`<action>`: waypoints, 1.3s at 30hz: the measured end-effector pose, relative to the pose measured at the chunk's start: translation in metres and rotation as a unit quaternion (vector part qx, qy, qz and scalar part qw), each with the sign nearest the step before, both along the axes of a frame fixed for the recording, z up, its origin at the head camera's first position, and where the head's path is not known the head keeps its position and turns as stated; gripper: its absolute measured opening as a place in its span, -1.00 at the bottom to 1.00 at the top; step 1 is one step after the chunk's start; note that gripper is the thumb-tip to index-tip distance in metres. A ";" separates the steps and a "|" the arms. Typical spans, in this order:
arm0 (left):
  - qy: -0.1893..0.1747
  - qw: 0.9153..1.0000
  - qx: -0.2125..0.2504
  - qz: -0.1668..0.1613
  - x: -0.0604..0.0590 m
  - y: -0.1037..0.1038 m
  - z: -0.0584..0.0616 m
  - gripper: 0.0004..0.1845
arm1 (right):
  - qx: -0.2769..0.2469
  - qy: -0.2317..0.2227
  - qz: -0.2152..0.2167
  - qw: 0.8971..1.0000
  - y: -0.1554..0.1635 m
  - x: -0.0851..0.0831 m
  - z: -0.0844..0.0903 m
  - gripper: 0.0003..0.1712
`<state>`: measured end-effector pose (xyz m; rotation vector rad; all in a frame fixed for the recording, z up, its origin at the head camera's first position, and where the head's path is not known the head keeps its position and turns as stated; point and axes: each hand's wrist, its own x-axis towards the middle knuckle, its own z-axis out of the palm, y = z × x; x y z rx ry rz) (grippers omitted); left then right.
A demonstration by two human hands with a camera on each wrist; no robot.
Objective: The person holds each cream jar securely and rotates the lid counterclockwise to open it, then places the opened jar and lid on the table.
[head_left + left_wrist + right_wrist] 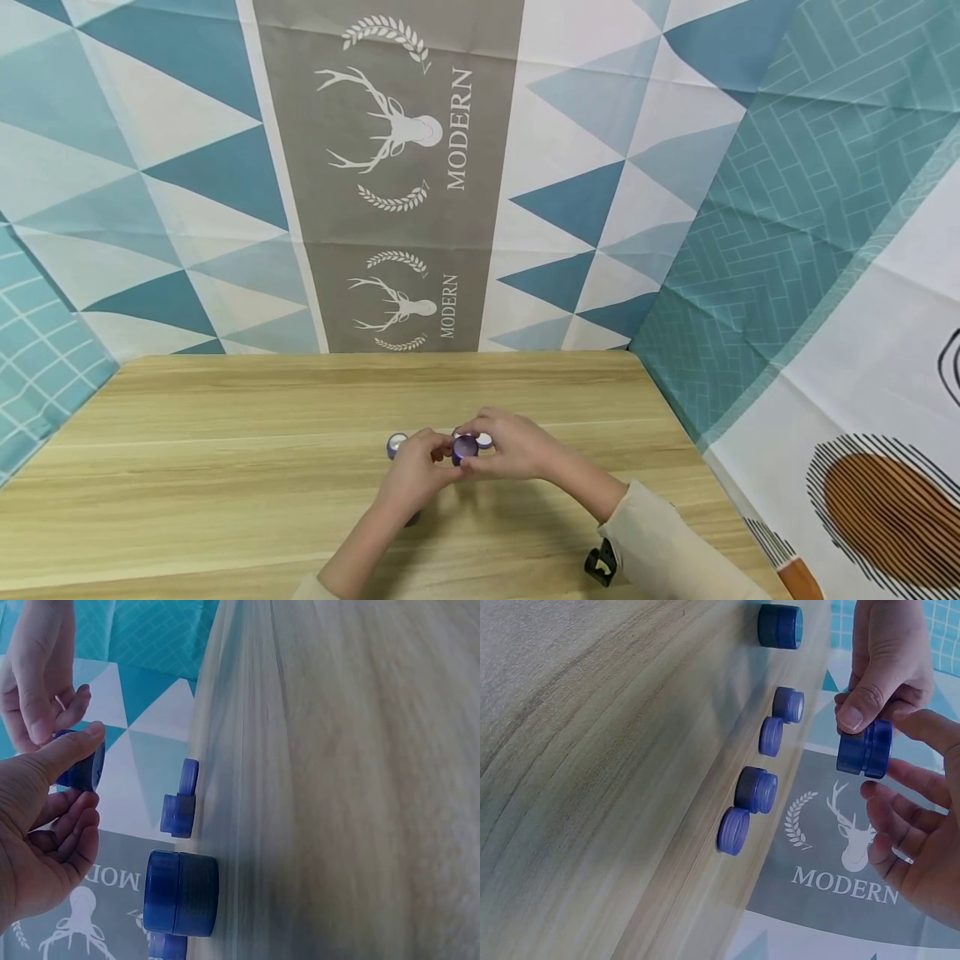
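A small blue-purple jar (864,748) is held up over the table between both hands, its two round parts lined up against each other. My left hand (414,473) pinches one side, its thumb lying along the rim in the left wrist view. From the other side, my right hand (517,447) grips it between thumb and index finger, the remaining fingers loosely bent below. Its round purple face (465,447) shows upward in the head view. On the table behind stand two uncovered jars (756,789), each with a round lid (733,831) beside it.
Nearer me, a capped blue jar (180,892) stands on the wooden table (225,483), partly under my left wrist in the head view. A black clip-like object (600,562) is by my right sleeve. Patterned cloth (405,167) hangs behind the table's far edge.
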<state>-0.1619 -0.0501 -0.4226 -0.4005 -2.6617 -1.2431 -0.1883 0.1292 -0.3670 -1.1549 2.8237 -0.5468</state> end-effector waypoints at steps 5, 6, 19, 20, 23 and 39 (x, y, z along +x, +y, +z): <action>-0.006 1.000 0.008 0.000 0.000 -0.001 0.001 -0.71 | -0.007 0.002 -0.018 1.000 -0.001 0.000 0.000 -0.55; -0.009 1.000 0.010 0.000 0.000 -0.001 0.001 -0.70 | -0.009 0.003 -0.017 1.000 -0.002 -0.001 -0.001 -0.56; -0.006 1.000 -0.003 -0.009 0.001 0.000 0.001 -0.71 | 0.004 -0.015 0.008 1.000 0.000 0.000 0.000 -0.54; -0.007 1.000 -0.001 -0.009 0.001 0.000 0.001 -0.71 | 0.003 -0.014 0.002 1.000 0.000 0.000 0.000 -0.51; -0.008 1.000 0.001 -0.008 0.001 0.000 0.001 -0.71 | -0.004 -0.012 -0.013 1.000 -0.001 -0.001 0.000 -0.49; -0.004 1.000 -0.006 -0.005 0.001 0.000 -0.001 -0.72 | 0.009 -0.008 -0.001 1.000 -0.002 0.000 0.000 -0.52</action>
